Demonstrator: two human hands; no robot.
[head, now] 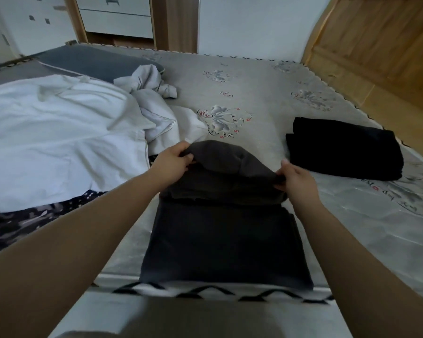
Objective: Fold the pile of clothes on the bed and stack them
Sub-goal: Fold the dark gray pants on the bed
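Mid-fold: left hand (172, 159) and right hand (294, 176) pinch grey garment (224, 230) center frame; black folded piece (344, 150) done right, white pile (59, 132) left unfolded.

We reach forward with both bare arms, forearms running from the lower corners of the view and drawing closer toward the hands. Our left hand (175, 158) is turned palm inward, its fingers curled over and thumb under, pinching a fold of the garment (225, 164) at its left end. Our right hand (296, 178) sits a little nearer to us, thumb raised on the far side and fingers curled, its grip closed on the right end of the same fold. The hands are well apart, at about the same height, wrists nearly straight. Both elbows are extended, out of view below.
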